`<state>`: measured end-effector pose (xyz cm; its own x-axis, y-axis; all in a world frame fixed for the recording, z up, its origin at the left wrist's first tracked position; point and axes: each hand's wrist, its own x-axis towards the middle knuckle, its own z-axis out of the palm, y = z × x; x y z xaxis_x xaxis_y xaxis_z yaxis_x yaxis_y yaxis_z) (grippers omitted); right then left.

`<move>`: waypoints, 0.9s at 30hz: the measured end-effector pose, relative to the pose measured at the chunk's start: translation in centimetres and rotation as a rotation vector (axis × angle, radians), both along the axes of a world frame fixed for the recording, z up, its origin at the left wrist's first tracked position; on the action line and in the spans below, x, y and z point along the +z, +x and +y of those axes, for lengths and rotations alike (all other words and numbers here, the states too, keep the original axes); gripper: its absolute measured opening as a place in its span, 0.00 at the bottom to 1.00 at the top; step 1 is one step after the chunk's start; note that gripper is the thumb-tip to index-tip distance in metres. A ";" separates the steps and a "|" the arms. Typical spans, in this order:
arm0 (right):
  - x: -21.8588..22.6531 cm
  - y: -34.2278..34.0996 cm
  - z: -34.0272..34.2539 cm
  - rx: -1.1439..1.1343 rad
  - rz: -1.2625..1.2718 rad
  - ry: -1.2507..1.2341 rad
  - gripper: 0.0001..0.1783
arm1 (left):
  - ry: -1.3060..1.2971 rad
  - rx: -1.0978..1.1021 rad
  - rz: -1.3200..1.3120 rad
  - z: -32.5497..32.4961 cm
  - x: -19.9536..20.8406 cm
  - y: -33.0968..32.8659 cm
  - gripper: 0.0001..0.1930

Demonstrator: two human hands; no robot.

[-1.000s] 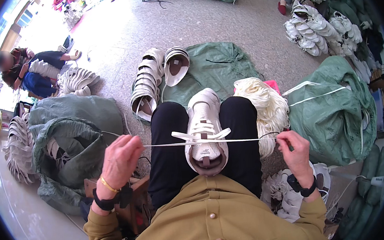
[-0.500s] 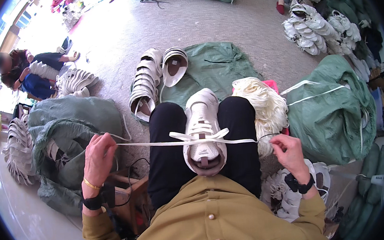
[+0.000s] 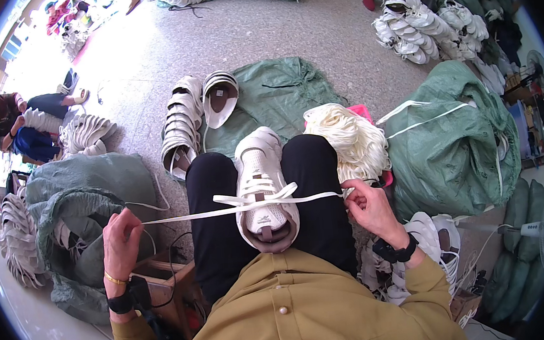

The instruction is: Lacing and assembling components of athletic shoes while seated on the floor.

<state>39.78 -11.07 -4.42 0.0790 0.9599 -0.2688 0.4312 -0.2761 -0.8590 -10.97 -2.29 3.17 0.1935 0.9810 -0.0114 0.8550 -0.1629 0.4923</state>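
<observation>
A white sneaker (image 3: 259, 164) rests between my thighs, its toe pointing away from me and its brown-lined opening toward my body. The white shoelace (image 3: 186, 216) runs through the upper eyelets and stretches out to both sides, with short loops lying over the tongue. My left hand (image 3: 121, 240) pinches one lace end, out to the left beside a green sack. On the other side, my right hand (image 3: 370, 205) pinches the opposite end near my right thigh. Both lace lengths look nearly taut.
A bundle of cream laces (image 3: 344, 140) lies in a pink container by my right knee. Green sacks (image 3: 451, 136) stand right and left. Stacked shoe uppers (image 3: 179, 129) sit ahead on green sheeting (image 3: 266, 97). A wooden box (image 3: 171, 274) is at lower left. Another person (image 3: 29, 125) sits far left.
My view has shifted a little to the right. My right hand has drawn closer to the sneaker, while my left hand stays out to the side with its lace end.
</observation>
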 end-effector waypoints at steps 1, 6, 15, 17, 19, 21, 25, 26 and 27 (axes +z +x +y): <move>0.0 0.0 0.0 0.000 0.000 -0.001 0.12 | 0.001 0.006 -0.002 0.0 0.0 0.1 0.07; -1.1 0.2 -0.2 0.014 -0.195 0.250 0.06 | -0.008 0.000 -0.007 0.0 -0.5 -0.5 0.07; 1.1 1.9 -0.2 -0.064 -0.309 0.263 0.05 | 0.007 0.013 0.055 0.0 0.3 -0.5 0.07; 1.6 2.1 -0.2 -0.063 -0.305 0.260 0.05 | 0.008 0.016 0.054 0.0 0.5 -0.5 0.07; 1.7 2.6 -0.4 -0.090 -0.247 0.228 0.04 | 0.003 0.001 0.030 0.1 0.8 -0.3 0.06; 2.8 2.8 -0.1 -0.055 -0.258 0.233 0.04 | 0.007 -0.011 0.020 0.4 1.4 -0.1 0.06; 5.3 3.0 1.8 0.188 -0.170 -0.087 0.04 | -0.033 -0.111 0.011 1.9 3.8 1.3 0.07; 5.8 2.9 2.6 0.263 -0.095 -0.202 0.05 | -0.087 -0.120 -0.037 2.6 4.4 1.8 0.07; 6.3 2.9 3.8 0.263 -0.095 -0.200 0.05 | -0.085 -0.120 -0.036 3.7 5.2 2.6 0.07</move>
<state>42.69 -7.26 1.84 -0.1301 0.8800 -0.4569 0.5856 -0.3037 -0.7516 -8.41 1.39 8.32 0.3111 0.9467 -0.0840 0.8133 -0.2195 0.5389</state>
